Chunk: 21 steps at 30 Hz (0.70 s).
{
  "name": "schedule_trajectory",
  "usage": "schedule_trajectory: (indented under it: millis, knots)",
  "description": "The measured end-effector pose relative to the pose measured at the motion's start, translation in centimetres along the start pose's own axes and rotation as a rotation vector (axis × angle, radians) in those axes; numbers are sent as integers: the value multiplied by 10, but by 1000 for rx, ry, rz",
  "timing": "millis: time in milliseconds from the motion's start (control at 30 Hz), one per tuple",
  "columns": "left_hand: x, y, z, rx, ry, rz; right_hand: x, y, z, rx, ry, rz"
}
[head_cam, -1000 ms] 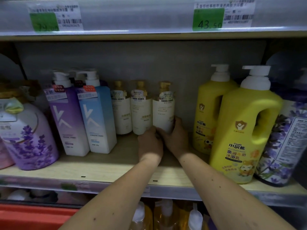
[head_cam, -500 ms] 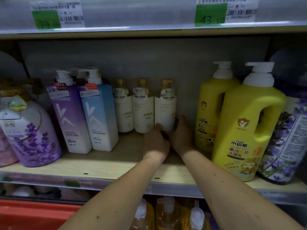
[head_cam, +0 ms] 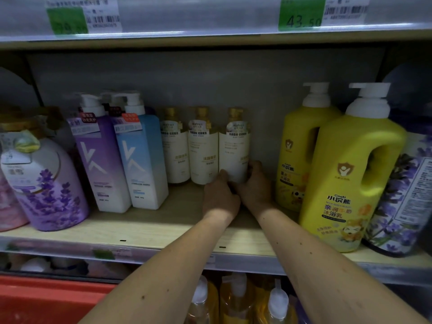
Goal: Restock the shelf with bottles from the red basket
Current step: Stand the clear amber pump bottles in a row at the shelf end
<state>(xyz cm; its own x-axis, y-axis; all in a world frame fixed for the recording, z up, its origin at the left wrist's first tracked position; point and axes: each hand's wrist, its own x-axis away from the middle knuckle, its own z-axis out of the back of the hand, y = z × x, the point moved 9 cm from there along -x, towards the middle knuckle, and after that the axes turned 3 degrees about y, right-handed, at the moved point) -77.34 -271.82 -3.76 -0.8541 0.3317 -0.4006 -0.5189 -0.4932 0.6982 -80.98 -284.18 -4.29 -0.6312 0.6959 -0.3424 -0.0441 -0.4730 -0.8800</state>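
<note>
A dim shop aisle. A grey back panel (head_cam: 210,85) closes the space behind the fingers. Above them runs a pale rail (head_cam: 210,17) carrying green price tags (head_cam: 301,14). Below them lies a light wooden board (head_cam: 145,228) with a grey front strip (head_cam: 245,263).
</note>
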Motion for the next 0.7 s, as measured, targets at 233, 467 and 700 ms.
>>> schedule_trajectory:
  millis: [233,467,700]
  knots:
    - [-1,-6,-3,-17,-59,66,1,-2,1,-34,-11,-75]
    - [2,-24,18,233,-173,283,17,-2,12,-49,-141,-308]
    - [49,-46,86,516,-275,278,87,-44,8,-396,-302,-428]
